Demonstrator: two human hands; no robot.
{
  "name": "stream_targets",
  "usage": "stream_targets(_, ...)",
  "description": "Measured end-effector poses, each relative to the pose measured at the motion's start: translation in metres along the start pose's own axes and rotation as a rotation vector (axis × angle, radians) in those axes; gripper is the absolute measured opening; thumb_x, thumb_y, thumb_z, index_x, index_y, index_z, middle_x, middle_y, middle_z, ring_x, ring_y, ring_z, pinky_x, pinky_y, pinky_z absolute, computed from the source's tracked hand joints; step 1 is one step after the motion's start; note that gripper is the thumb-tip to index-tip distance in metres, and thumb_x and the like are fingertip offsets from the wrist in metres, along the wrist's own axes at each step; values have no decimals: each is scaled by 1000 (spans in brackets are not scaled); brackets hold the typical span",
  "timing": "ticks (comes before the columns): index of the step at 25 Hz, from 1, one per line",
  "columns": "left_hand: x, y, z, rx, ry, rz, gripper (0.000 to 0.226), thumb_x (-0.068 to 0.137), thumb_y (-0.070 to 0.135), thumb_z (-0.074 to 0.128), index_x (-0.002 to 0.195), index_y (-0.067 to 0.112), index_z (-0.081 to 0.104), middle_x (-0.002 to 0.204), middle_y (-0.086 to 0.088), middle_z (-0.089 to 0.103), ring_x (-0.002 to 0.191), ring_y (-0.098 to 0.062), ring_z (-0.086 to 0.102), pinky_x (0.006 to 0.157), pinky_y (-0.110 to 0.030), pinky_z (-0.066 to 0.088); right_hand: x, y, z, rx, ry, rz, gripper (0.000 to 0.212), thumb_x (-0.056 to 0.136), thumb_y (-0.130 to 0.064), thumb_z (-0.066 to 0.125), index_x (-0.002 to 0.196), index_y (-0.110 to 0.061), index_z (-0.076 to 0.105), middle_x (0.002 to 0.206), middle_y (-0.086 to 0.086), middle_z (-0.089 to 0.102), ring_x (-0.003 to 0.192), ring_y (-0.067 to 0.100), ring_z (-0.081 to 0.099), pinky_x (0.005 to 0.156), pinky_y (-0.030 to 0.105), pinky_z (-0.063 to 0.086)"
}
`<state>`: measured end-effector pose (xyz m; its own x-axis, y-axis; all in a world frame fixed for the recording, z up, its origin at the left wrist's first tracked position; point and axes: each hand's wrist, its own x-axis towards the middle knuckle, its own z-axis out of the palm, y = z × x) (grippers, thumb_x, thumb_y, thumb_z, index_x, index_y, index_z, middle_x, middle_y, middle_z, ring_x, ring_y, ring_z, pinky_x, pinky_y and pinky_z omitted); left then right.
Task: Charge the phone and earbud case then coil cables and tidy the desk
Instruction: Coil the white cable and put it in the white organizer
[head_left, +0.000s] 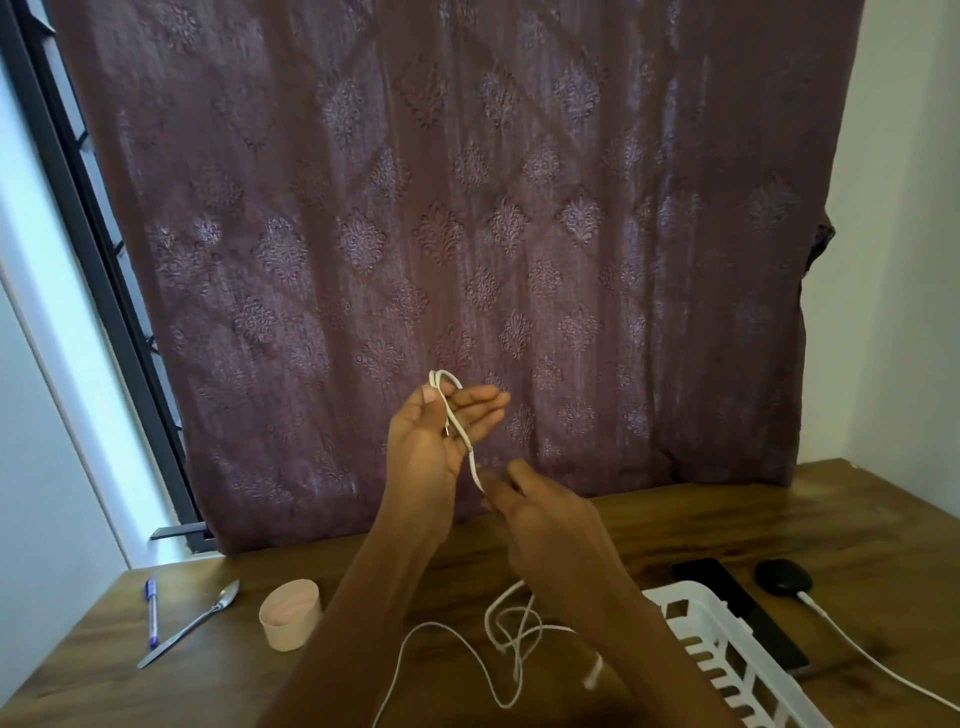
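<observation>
Coiling of the cable. The left hand (431, 447) is held raised with fingers straight. A loop of the cable (470, 457) is laid over them and appears to be pinned by the thumb. From the left hand the cable is led downward and slightly rightward, its axis nearly upright. It is pinched there by the curled, blurred fingers of the right hand (545, 530), just below and right of the left hand. The slack is seen tangled on the desk (727, 519), well below the left hand. The next turn is judged to be carried up over the left fingers by the right hand, which is nearer the slack.
</observation>
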<state>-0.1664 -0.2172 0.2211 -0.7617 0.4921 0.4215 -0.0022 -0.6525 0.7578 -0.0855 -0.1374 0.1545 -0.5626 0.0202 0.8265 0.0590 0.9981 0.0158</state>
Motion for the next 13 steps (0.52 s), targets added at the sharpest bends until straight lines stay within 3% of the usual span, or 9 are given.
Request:
stream_targets(2,-4,-4,-2,130,-12,41,30,101,15,24,87,4,48,78,-12,68,74,-19,71,73,-27,58,5,1,-10,-26,34,-24,23,82,-19,51,91,-19,72,70,-4,56,54,9,52,40,16,29)
stream_targets(3,-6,-7,-3,200,-24,61,29,100,16,24,88,5,48,80,-12,68,75,-18,71,73,-26,58,8,3,-14,-10,57,-36,18,81,-18,55,86,-19,72,68,-4,54,56,9,51,40,17,29)
stream_targets(5,-11,-12,-7,305,-57,72,28,100,17,25,89,6,48,77,-5,70,73,-13,71,63,-22,57,14,5,-21,58,92,-78,8,75,-14,70,81,-19,71,70,-4,58,64,10,55,43,19,38)
stream_targets(7,-14,-17,-10,425,-83,88,27,100,17,26,88,7,48,66,1,68,59,-5,65,49,-17,51,19,8,-29,149,103,-110,9,73,-13,73,81,-18,72,76,-4,65,73,9,60,53,20,49)
stream_targets(11,-18,-23,-15,649,-165,155,25,99,17,31,86,9,51,60,0,59,51,-13,53,52,-28,47,31,20,-41,220,98,-60,9,74,-18,73,73,-11,68,69,1,61,60,12,57,49,28,50)
stream_targets(13,-17,-22,-16,734,-218,165,25,99,18,32,85,14,52,55,6,60,48,-4,51,50,-21,45,37,28,-42,222,56,-41,11,74,-18,73,75,-9,67,72,4,61,61,15,56,48,33,50)
